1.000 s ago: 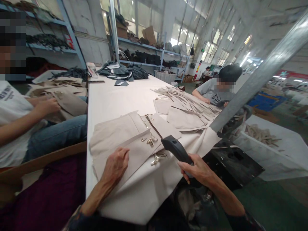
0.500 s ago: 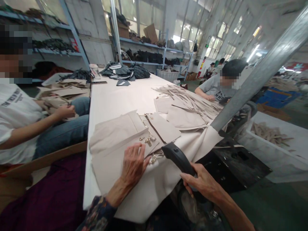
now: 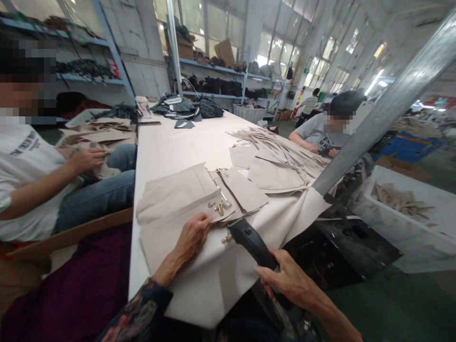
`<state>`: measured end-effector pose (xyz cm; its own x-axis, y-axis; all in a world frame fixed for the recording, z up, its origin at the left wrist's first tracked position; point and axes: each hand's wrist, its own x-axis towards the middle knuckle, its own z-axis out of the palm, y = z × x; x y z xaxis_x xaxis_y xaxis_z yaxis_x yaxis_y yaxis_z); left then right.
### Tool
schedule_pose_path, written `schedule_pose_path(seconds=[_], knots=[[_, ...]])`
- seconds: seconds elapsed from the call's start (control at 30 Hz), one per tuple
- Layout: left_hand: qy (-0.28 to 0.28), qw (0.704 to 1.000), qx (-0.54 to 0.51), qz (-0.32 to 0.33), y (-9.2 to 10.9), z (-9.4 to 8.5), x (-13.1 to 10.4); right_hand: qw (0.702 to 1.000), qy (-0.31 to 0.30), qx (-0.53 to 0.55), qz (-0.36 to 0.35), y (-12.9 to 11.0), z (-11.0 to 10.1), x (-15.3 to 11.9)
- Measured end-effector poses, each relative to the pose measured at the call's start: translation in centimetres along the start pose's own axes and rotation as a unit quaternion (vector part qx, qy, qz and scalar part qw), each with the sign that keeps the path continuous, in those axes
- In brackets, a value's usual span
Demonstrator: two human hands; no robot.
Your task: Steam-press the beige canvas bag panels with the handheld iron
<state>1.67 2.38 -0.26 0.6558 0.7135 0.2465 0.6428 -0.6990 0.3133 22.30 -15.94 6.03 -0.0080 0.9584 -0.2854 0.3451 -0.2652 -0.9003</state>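
Note:
My right hand (image 3: 285,275) is wrapped round the handle of a black handheld tool (image 3: 251,237), whose head rests near the front edge of the beige material. On the beige panels (image 3: 171,209) lies my left hand (image 3: 194,232), its fingers curled and pressed together at the lower edge of a folded flap; what they hold, if anything, is hidden. Just beyond both hands are small gold metal fittings (image 3: 220,207) on the panel. A narrower beige piece (image 3: 244,187) lies to their right. Part of another gold fitting (image 3: 226,237) shows beside the tool's head.
Beige strips (image 3: 285,147) and more panels cover the right of the white table (image 3: 164,147). A slanted metal post (image 3: 377,104) rises at the right. Dark bundles (image 3: 185,108) sit at the far end. Two people are seated, one on either side.
My left hand has shifted slightly left and down, its fingers curling in. My right hand and the black tool have moved a little left. The view has shifted slightly.

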Motion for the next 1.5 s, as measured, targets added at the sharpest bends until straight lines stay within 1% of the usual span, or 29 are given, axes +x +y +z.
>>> schedule_pose_path(seconds=[0.1, 0.17, 0.23, 0.33, 0.4, 0.5, 0.57, 0.6, 0.63, 0.7, 0.73, 0.77, 0.8, 0.87, 0.9, 0.97, 1.07, 1.17, 1.33, 1.5], knots=[[0.01, 0.999, -0.035, 0.004, -0.7, 0.3, 0.0, 1.0, -0.012, -0.002, -0.004, -0.5, 1.1, 1.4], [0.015, 0.999, -0.047, 0.007, -1.2, 0.4, 0.1, 1.0, 0.003, -0.018, -0.009, -0.9, 1.6, 2.5], [0.019, 0.998, -0.055, 0.006, -1.4, 0.4, 0.2, 0.999, 0.033, -0.029, -0.013, -1.3, 1.7, 3.4], [0.017, 0.999, -0.051, -0.003, -0.8, 0.1, -0.1, 0.996, 0.079, -0.035, -0.017, -1.4, 0.7, 3.6], [0.008, 1.0, -0.01, -0.006, 0.1, -0.1, -0.7, 0.994, 0.101, -0.039, -0.013, -1.4, -0.5, 3.1], [-0.023, 0.996, 0.079, 0.021, 1.7, -0.5, -1.9, 0.993, 0.117, -0.03, 0.002, -1.6, -2.2, 1.8], [-0.042, 0.994, 0.094, 0.047, 2.0, -1.0, -2.2, 0.993, 0.116, -0.023, 0.006, -1.8, -2.8, 1.2], [-0.029, 0.994, 0.088, 0.049, 1.8, -1.5, -2.0, 0.993, 0.113, -0.021, 0.007, -2.0, -2.9, 1.0], [0.001, 0.996, 0.084, 0.041, 1.4, -2.0, -1.6, 0.994, 0.11, -0.021, 0.006, -2.1, -2.9, 0.9], [0.074, 0.993, 0.094, -0.004, 0.1, -3.0, -0.4, 0.995, 0.098, -0.02, -0.001, -2.4, -2.6, 1.0], [0.089, 0.99, 0.106, -0.036, -0.6, -3.4, 0.3, 0.996, 0.092, -0.019, -0.006, -2.4, -2.3, 1.1], [0.082, 0.988, 0.117, -0.066, -1.2, -3.7, 0.9, 0.996, 0.085, -0.017, -0.013, -2.5, -2.1, 1.3], [0.058, 0.987, 0.12, -0.088, -1.6, -3.8, 1.3, 0.997, 0.078, -0.013, -0.018, -2.5, -1.9, 1.5], [0.017, 0.989, 0.11, -0.102, -1.7, -3.4, 1.6, 0.997, 0.067, -0.002, -0.023, -2.4, -1.6, 1.8], [0.012, 0.99, 0.109, -0.092, -1.3, -2.9, 1.4, 0.998, 0.064, 0.002, -0.024, -2.4, -1.6, 1.8], [0.024, 0.991, 0.128, -0.042, -0.2, -1.5, 0.5, 0.998, 0.06, 0.001, -0.027, -2.4, -1.7, 1.8], [0.044, 0.982, 0.184, 0.028, 1.7, 0.8, -1.2, 0.998, 0.06, -0.01, -0.025, -2.5, -1.9, 1.1], [0.051, 0.975, 0.213, 0.035, 2.6, 2.1, -2.1, 0.998, 0.053, -0.014, -0.02, -2.7, -1.9, 0.3], [0.056, 0.981, 0.185, 0.014, 2.9, 2.4, -2.6, 0.999, 0.027, -0.035, -0.026, -2.9, -0.8, 0.2], [0.071, 0.986, 0.153, -0.004, 3.1, 2.6, -3.0, 0.998, 0.005, -0.063, -0.029, -3.1, 1.3, 2.2]])
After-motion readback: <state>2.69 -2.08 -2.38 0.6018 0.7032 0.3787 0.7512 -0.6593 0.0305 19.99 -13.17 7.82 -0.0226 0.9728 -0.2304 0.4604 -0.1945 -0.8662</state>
